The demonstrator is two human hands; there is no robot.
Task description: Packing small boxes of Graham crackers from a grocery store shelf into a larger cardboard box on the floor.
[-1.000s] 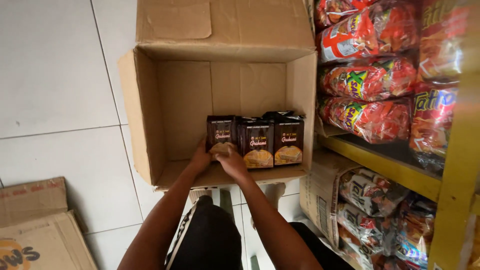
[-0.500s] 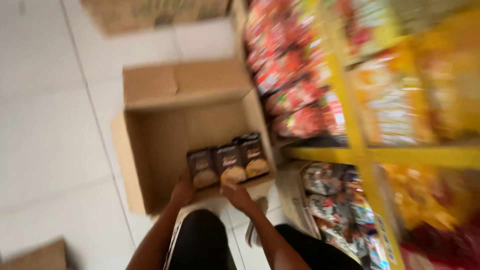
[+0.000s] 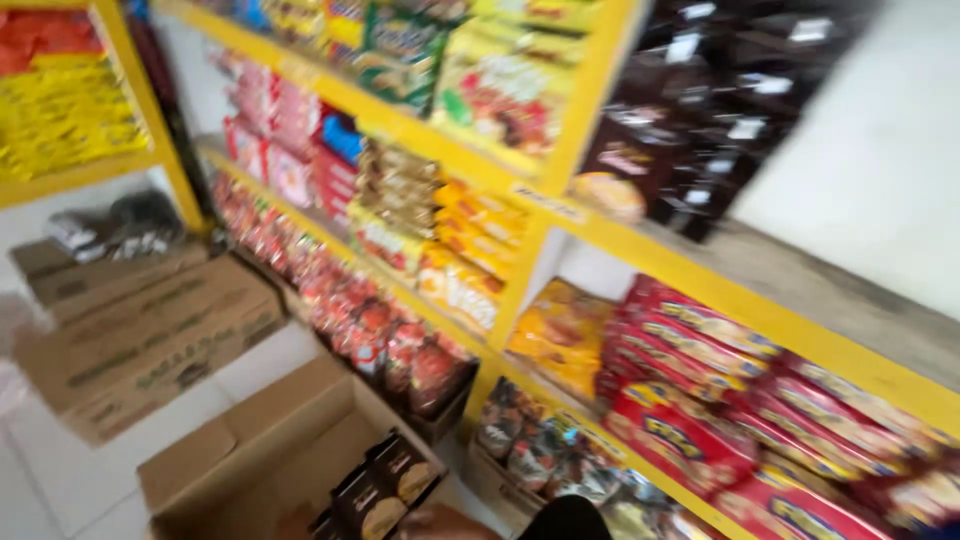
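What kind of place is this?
Most likely a small grocery shop: yellow shelves packed with snack packets, and an open cardboard box of dark cartons on the floor.

open cardboard box (image 3: 250, 455) | dark packets (image 3: 385, 485) inside | yellow shelves (image 3: 560, 215) stocked

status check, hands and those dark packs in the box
One hand barely in view at the bottom edge, grip unclear; other out of view. Dark packs upright in open cardboard box. Yellow shelves alongside.
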